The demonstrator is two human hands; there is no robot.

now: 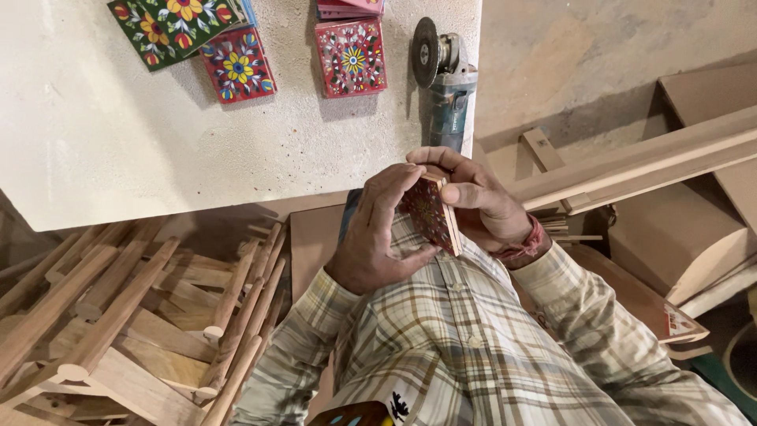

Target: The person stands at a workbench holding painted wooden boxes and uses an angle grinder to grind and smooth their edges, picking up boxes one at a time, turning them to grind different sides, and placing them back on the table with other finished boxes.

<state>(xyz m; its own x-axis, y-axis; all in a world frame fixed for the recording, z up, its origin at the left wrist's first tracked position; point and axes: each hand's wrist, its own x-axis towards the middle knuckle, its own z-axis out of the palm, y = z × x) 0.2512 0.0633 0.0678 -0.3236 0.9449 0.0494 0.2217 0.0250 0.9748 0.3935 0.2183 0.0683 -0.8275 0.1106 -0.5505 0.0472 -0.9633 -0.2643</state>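
Soft even daylight, sharp focus

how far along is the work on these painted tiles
Looks done: two red floral painted tiles and a green floral painted tile lie on the pale stone slab. In hand: the left hand and right hand hold a red painted square tile on edge. Left: cannot tell; the grey angle grinder lies idle.

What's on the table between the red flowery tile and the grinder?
Nothing. In the head view, the strip of pale table between the red flowered tile and the angle grinder is bare; only the grinder's shadow falls there.
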